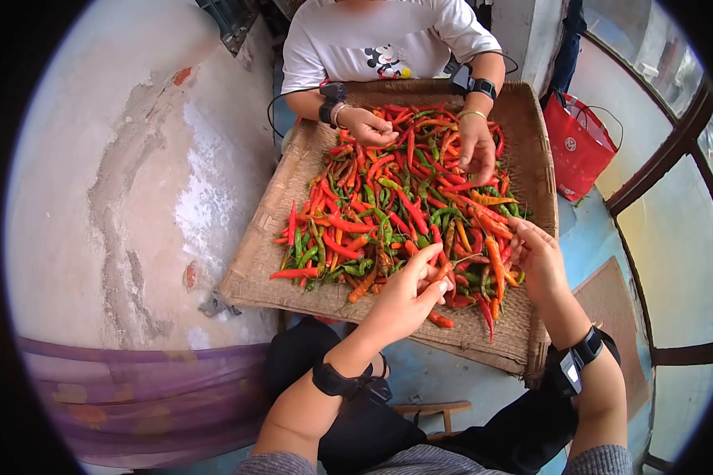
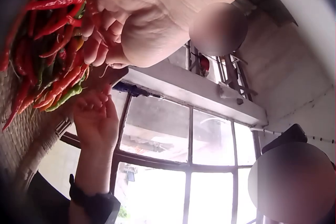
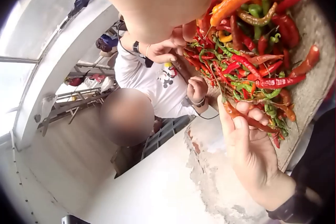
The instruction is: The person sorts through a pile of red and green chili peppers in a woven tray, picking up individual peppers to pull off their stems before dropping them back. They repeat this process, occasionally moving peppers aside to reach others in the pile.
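Long shiny red, green & orange chili peppers (image 1: 388, 202) lie in a big messy pile in a wide, tan woven tray w/ raised sides (image 1: 249, 265). The L hand (image 1: 408, 291) is at the near side of the pile. Its thumb & fingers are clamped on one orange-red pepper (image 1: 445, 275). The R hand (image 1: 540, 257) is by the R edge of the pile, palm up, w/ its fingers bent in. Can't tell if they pinch a pepper or just touch one. Both wrists have black straps (image 1: 337, 381) w/ small boxes on them.

Across the tray is another person in a white T-shirt w/ a cartoon mouse pic (image 1: 388, 59). That person's two hands (image 1: 475, 150) are over the far part of the pile, also w/ wrist straps. One of them has its fingers curled in & the other has its fingers pointing down.

A bright red bag (image 1: 580, 146) is on the blue floor (image 1: 578, 218), R of the tray. A see-thru purple cloth (image 1: 150, 404) hangs low on the L, by a wall (image 1: 63, 198) w/ peeling paint.
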`<state>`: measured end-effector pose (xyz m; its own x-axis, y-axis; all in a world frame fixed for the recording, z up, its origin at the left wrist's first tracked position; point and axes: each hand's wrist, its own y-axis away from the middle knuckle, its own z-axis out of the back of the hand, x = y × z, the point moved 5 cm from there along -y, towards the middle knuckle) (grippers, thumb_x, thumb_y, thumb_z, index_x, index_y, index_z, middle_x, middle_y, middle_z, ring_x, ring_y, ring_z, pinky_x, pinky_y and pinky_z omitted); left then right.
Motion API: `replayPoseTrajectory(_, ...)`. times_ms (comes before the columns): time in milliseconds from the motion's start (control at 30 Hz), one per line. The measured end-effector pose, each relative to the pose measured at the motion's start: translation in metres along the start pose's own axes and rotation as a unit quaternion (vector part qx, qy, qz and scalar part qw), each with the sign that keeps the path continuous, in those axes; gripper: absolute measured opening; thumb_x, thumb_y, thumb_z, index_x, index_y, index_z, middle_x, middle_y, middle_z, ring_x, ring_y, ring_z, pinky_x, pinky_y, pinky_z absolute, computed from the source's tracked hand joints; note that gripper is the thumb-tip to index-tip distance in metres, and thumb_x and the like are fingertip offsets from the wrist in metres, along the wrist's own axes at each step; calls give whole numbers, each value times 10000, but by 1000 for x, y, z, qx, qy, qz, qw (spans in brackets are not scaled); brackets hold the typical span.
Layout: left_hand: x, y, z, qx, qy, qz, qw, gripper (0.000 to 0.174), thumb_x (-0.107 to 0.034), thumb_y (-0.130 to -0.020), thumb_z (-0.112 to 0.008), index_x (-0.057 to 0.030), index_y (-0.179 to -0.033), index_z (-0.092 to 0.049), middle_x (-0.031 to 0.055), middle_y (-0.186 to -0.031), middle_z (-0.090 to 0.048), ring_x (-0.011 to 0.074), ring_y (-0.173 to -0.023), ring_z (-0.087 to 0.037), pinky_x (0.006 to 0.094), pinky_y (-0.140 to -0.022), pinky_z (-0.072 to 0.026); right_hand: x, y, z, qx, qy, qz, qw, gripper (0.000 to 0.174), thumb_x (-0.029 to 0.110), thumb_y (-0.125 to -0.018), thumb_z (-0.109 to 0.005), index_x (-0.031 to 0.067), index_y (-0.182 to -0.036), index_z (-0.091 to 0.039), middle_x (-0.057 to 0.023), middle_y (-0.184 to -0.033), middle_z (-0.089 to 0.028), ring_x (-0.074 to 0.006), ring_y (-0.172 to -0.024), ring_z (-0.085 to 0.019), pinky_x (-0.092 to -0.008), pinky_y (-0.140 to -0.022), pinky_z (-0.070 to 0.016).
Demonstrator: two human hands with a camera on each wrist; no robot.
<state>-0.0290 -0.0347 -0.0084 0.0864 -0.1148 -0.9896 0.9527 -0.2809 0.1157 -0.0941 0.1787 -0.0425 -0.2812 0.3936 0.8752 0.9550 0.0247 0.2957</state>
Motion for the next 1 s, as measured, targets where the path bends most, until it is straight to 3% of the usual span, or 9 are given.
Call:
replayPoseTrajectory(133, -1, -4, -12, 2, -24, -11, 1000, 510, -59, -907, -513, 9, -1371, -311, 92, -911, -627, 141, -746, -612, 284, -704, -502, 2, 24, -11, 70, 119, 1, 990, 244, 140, -906, -543, 7, -1099, -612, 13, -758, -598, -39, -642, -516, -187, -592, -389)
replayPoseTrajectory(200, 1, -7, -24, 46, -36, 26, 998, 527, -27, -921, -484, -41, -1408, -280, 86, -959, -595, 128, -801, -590, 269, -706, -507, 8, 39, -25, 139, 224, 57, 963, 285, 53, -847, -583, 16, -1128, -608, -39, -897, -617, -139, -843, -569, -260, -791, -443)
replayPoseTrajectory(267, 6, -10, -33, 50, -16, 22, 998, 534, -49, -926, -482, -56, -1415, -266, 82, -943, -592, 127, -774, -580, 261, -614, -523, 28, 62, -38, 167, 476, 297, 811, 357, 14, -781, -614, 59, -1135, -611, -100, -1022, -594, -241, -994, -541, -338, -912, -410)
replayPoseTrajectory(300, 7, -11, -38, 68, -21, 32, 997, 539, -61, -928, -482, -56, -1418, -255, 79, -937, -589, 125, -757, -571, 254, -575, -522, 28, 67, -39, 172, 498, 306, 793, 407, -8, -712, -637, 83, -1109, -629, -134, -1087, -563, -306, -1091, -480, -393, -948, -383)
replayPoseTrajectory(533, 16, -22, -64, 106, -113, 7, 988, 608, -70, -910, -516, -29, -1433, -208, 64, -821, -595, 115, -690, -543, 259, -634, -448, 33, 89, -37, 164, 557, 397, 711, 327, -3, -691, -658, 60, -1012, -654, -100, -1050, -585, -305, -1050, -509, -423, -934, -380)
replayPoseTrajectory(667, -13, -20, -57, 135, -137, -2, 981, 684, -98, -889, -564, -21, -1446, -174, 114, -992, -631, 149, -819, -596, 300, -715, -473, 33, 88, -29, 181, 577, 345, 718, 185, 23, -714, -662, 63, -895, -653, -82, -810, -600, -281, -877, -561, -403, -914, -382)
replayPoseTrajectory(700, -11, -28, -48, 40, -158, -113, 980, 740, -110, -863, -600, -15, -1447, -155, 134, -1045, -616, 169, -870, -608, 306, -738, -480, 33, 85, -27, 175, 563, 355, 726, 122, 30, -726, -661, 60, -842, -641, -84, -756, -586, -284, -807, -562, -381, -872, -392)
replayPoseTrajectory(800, -61, -38, -4, -180, -236, -236, 925, 832, -65, -825, -616, -28, -1458, -78, 124, -1095, -598, 196, -885, -614, 323, -824, -479, 36, 84, -26, 139, 532, 341, 762, 99, 32, -740, -658, 40, -833, -627, -99, -792, -605, -295, -778, -554, -374, -755, -412)
replayPoseTrajectory(1000, -67, -57, 19, -158, -89, -190, 965, 854, -55, -865, -596, -13, -1455, 20, 110, -1005, -641, 140, -870, -614, 263, -779, -472, 33, 75, -22, 117, 503, 291, 806, 126, -18, -718, -656, 10, -837, -623, -108, -770, -598, -266, -753, -582, -348, -713, -444)
